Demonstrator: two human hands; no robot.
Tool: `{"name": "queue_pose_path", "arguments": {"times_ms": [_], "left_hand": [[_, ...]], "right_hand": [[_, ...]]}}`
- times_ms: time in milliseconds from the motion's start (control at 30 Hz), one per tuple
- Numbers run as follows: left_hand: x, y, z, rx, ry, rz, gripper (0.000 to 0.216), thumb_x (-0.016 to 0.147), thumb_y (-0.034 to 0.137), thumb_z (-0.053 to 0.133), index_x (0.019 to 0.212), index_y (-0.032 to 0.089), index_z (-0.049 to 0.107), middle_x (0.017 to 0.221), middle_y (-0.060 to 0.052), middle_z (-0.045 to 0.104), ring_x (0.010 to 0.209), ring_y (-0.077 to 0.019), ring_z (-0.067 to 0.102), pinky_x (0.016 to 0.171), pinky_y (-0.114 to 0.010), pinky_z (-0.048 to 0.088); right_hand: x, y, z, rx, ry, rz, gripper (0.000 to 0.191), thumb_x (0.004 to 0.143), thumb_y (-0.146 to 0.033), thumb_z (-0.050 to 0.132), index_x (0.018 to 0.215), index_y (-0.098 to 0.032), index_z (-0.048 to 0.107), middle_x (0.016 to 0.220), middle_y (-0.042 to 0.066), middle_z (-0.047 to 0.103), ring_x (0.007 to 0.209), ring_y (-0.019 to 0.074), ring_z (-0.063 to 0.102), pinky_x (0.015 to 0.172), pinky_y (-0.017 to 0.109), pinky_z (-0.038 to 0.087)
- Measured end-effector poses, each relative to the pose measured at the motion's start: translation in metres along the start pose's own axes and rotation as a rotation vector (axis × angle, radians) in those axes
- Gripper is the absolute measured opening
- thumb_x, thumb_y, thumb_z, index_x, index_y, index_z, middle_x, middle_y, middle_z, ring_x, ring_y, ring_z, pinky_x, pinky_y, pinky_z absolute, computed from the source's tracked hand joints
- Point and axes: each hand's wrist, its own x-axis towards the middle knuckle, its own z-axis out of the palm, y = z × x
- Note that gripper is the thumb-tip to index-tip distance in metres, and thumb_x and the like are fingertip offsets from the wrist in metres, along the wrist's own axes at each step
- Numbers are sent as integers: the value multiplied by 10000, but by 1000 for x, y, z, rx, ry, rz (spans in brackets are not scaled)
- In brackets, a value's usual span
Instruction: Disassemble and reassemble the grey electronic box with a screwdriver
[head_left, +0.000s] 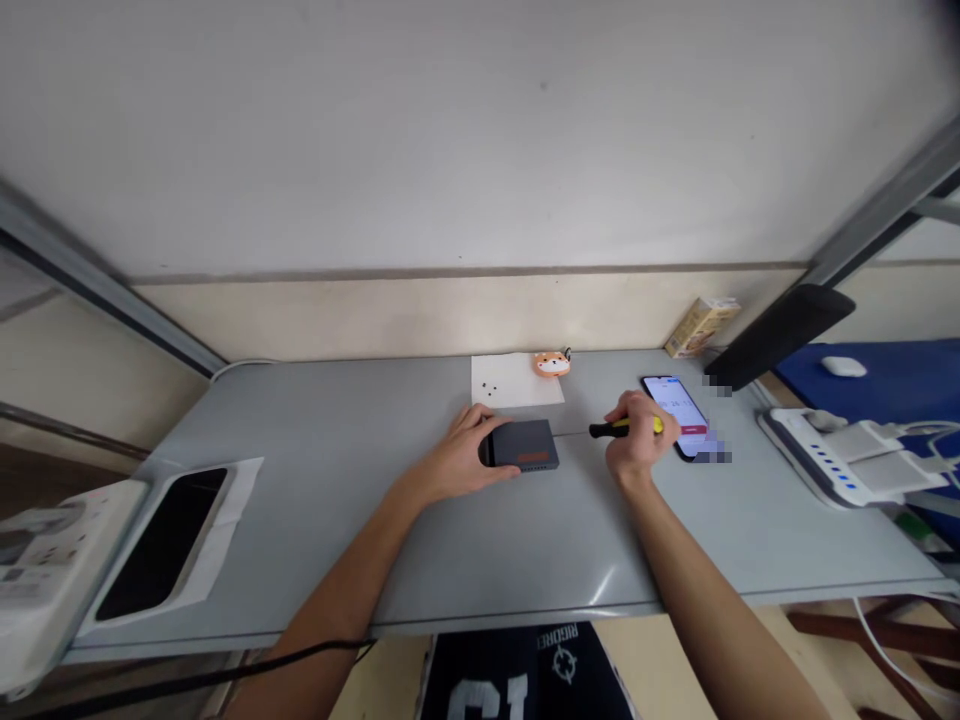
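My left hand (474, 448) is closed around the left end of a small dark grey box (525, 440) on the table, thumb along its front edge and fingers along the back. The box is flat and rectangular, with an orange-brown mark on top and small slots along its front side; its exact kind I cannot tell. My right hand (637, 430) grips a screwdriver (611, 430) by its black and yellow handle. The thin shaft lies level, pointing left, and its tip reaches the box's right side. Whether a screw sits there is too small to see.
Behind the box lies white paper (514, 385) bearing several tiny dark pieces and an orange animal-faced case (552, 363). A lit phone (679, 410) is beside my right hand. Power strips stand at right (817, 460) and left (52, 560), near a dark-screened phone (165, 545).
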Motion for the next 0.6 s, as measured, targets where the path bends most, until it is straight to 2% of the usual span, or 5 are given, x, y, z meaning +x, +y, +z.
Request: {"name": "queue_pose_path", "arguments": {"times_ms": [67, 200, 267, 400, 600], "left_hand": [[1, -2, 4, 20, 8, 10, 705, 782, 539, 803, 1411, 327, 565, 1320, -74, 511, 1294, -298, 505, 1147, -487, 443], [3, -5, 6, 35, -14, 0, 872, 699, 589, 860, 1465, 343, 524, 1316, -78, 497, 1286, -313, 510, 1147, -493, 437], [2, -7, 4, 33, -24, -11, 947, 669, 566, 889, 1500, 366, 480, 1311, -73, 497, 1280, -313, 514, 1143, -492, 439], [1, -8, -1, 32, -22, 19, 905, 706, 449, 893, 1503, 383, 469, 1294, -59, 514, 1262, -289, 527, 1137, -464, 443], [-1, -3, -8, 20, -34, 7, 760, 775, 421, 839, 1464, 374, 522, 1259, -58, 523, 1259, -280, 523, 1126, -452, 448]], "right_hand": [[-8, -3, 5, 23, -57, 1, 416, 899, -280, 463, 492, -236, 540, 508, 18, 501, 507, 167, 452, 533, 336, 311], [-30, -13, 20, -20, -435, 2, 415, 959, -292, 464, 592, -225, 646, 586, 16, 611, 546, 161, 545, 571, 317, 378], [-35, -16, 23, -57, -496, -42, 420, 972, -277, 453, 607, -220, 654, 587, 9, 622, 537, 150, 553, 572, 307, 384], [-25, -11, 17, -145, -360, -7, 443, 965, -267, 435, 560, -215, 608, 540, 0, 583, 510, 143, 521, 549, 303, 367], [3, 2, 3, -139, -152, 85, 422, 901, -255, 444, 490, -228, 534, 483, -5, 477, 504, 153, 453, 535, 322, 318]]}}
